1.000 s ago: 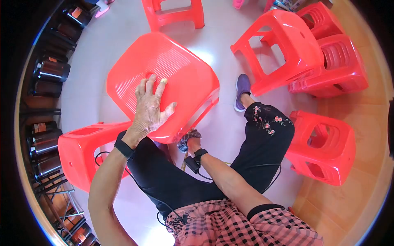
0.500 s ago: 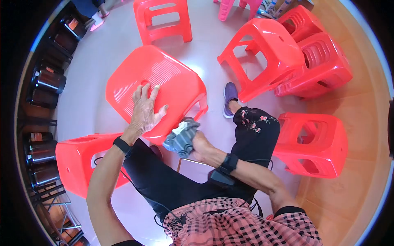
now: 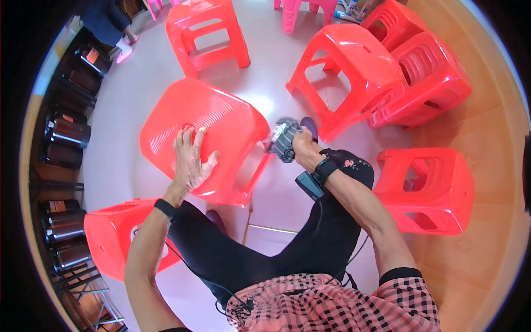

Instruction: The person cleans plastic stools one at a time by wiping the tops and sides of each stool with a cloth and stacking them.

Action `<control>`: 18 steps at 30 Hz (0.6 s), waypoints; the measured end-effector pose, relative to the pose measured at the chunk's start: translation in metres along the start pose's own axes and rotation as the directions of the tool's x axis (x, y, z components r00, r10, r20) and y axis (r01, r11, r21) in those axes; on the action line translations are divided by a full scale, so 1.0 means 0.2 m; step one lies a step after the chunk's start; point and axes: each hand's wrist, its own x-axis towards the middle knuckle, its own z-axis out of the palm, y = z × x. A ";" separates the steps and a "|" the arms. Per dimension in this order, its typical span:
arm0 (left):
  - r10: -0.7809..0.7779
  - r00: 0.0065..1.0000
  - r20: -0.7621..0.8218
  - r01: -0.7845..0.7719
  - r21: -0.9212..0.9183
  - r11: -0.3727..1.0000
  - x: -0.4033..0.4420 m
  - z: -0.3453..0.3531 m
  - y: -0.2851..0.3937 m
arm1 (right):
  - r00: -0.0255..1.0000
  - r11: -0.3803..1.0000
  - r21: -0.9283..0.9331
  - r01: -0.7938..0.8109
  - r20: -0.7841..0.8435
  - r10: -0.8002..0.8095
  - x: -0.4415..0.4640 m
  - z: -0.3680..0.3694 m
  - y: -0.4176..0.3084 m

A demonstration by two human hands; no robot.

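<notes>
A red plastic stool (image 3: 227, 119) with a ribbed seat stands in front of my knees. My left hand (image 3: 191, 163) lies on its seat, fingers spread, beside the round hole in the middle. To the right of this stool, my right hand (image 3: 304, 145) is closed around a bunched grey striped cloth (image 3: 285, 138) with a whitish patch. The cloth is at the stool's right side; whether it touches the stool I cannot tell.
More red stools surround me: one ahead (image 3: 207, 39), one ahead right (image 3: 354, 72), one at my right (image 3: 423, 191), one at my left (image 3: 119, 238). Stacked red stools (image 3: 428, 77) stand by the orange wall (image 3: 470, 144). Dark stools (image 3: 66, 130) line the left. Another person's legs (image 3: 119, 33) show far left.
My right hand has moved forward and right with the cloth, from the stool's near edge to its right side. My left hand stays on the seat, and the stool has turned slightly.
</notes>
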 end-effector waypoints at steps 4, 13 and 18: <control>-0.057 0.996 -0.076 0.048 -0.113 0.992 -0.03 -0.05 -0.04 | 0.826 0.705 -0.645 0.294 -0.200 -0.527 0.16 0.08 -0.10; -0.755 0.520 0.399 0.756 -0.626 0.190 -0.46 -0.23 -0.19 | 0.927 0.196 -0.952 0.235 0.159 -0.339 0.22 0.28 -0.28; -0.619 0.631 0.467 0.615 -0.788 0.031 -0.39 -0.14 -0.18 | 0.938 0.297 -0.944 0.145 0.036 -0.343 0.12 0.24 -0.25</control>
